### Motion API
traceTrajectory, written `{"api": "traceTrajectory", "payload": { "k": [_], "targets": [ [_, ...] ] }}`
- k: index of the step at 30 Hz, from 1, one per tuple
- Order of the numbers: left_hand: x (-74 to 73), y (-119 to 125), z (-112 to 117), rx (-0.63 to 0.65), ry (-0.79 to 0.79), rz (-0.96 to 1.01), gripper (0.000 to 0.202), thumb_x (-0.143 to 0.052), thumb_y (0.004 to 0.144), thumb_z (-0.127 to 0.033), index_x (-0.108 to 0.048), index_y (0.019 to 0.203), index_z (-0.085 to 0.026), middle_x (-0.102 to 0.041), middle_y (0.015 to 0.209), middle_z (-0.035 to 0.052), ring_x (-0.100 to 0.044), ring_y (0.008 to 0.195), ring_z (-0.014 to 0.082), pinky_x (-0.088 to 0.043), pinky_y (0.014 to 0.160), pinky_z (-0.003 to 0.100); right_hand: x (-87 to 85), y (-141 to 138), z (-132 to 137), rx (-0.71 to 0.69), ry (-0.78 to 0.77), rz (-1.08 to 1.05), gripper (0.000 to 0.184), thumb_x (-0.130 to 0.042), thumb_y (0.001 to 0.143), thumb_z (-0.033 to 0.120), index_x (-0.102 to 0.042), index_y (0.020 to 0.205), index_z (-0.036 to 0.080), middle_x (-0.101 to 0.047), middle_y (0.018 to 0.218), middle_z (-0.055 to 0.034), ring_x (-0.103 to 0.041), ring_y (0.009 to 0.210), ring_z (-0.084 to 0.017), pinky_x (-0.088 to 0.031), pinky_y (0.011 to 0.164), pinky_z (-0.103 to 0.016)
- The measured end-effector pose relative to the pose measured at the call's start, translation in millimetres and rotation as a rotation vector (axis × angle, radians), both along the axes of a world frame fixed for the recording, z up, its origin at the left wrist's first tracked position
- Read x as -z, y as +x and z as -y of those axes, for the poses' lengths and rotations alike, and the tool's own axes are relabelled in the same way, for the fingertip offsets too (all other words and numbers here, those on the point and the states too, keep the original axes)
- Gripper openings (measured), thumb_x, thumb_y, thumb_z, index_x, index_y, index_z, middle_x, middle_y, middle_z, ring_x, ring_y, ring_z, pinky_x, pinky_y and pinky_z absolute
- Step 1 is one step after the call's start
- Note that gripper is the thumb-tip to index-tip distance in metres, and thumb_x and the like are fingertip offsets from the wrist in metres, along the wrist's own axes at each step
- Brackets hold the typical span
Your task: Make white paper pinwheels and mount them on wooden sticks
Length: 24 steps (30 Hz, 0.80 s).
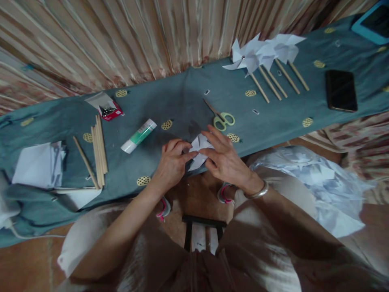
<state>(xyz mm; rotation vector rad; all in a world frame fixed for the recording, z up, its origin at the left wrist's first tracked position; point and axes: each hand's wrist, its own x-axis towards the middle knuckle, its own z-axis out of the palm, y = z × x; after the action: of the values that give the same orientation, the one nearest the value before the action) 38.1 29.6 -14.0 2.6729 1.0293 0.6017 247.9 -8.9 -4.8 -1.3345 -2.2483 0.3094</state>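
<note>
A white paper pinwheel (199, 147) with folded blades lies at the table's front edge between my two hands. My left hand (174, 162) pinches its left side, thumb and fingers closed on the paper. From the right, my right hand (224, 158) presses on the pinwheel's middle and right side with its thumb and fingers. Just beyond my right hand rest scissors (223, 119) with green handles. A green and white glue stick (139, 136) lies to the left of my hands. The fingertips cover part of the pinwheel's centre.
Several finished pinwheels (267, 52) on wooden sticks lie at the back right, near a black phone (341, 90). On the left are a red box of pins (111, 110), wooden sticks (99, 150) and stacked white paper (38, 164). A plastic bag (322, 178) sits right of my legs.
</note>
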Motion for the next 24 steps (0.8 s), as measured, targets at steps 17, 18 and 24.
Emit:
{"api": "traceTrajectory", "payload": {
  "k": [17,18,24],
  "targets": [
    [-1.4,0,1,0.007,-0.047,0.018,0.035,-0.051,0.089,-0.007,-0.071,0.108,-0.029,-0.067,0.114,0.0066,-0.05,0.114,0.0268,-0.037,0.089,0.045,-10.9,-10,4,-0.051,-0.06,0.16,0.029,-0.044,0.094,0.011,-0.065,0.109,0.024,-0.045,0.154,-0.0075,-0.021,0.152,-0.026,-0.031,0.118,-0.052],
    [-1.2,1,0,0.006,-0.046,0.017,0.036,-0.051,0.088,-0.007,-0.07,0.108,-0.028,-0.067,0.113,0.0065,-0.05,0.114,0.0267,-0.037,0.089,0.045,-10.3,-10,3,-0.046,-0.065,0.146,0.03,-0.044,0.094,0.011,-0.065,0.11,0.025,-0.046,0.153,-0.0055,-0.021,0.152,-0.025,-0.031,0.118,-0.053],
    [-3.4,2,0,-0.039,-0.06,0.097,0.04,-0.048,0.084,-0.003,-0.071,0.106,-0.027,-0.068,0.108,0.0048,-0.052,0.112,0.0249,-0.04,0.09,0.043,-5.6,-5,0,-0.022,-0.073,0.082,0.03,-0.044,0.091,0.012,-0.067,0.109,0.02,-0.046,0.152,-0.0093,-0.024,0.151,-0.03,-0.027,0.118,-0.056]
  ]
}}
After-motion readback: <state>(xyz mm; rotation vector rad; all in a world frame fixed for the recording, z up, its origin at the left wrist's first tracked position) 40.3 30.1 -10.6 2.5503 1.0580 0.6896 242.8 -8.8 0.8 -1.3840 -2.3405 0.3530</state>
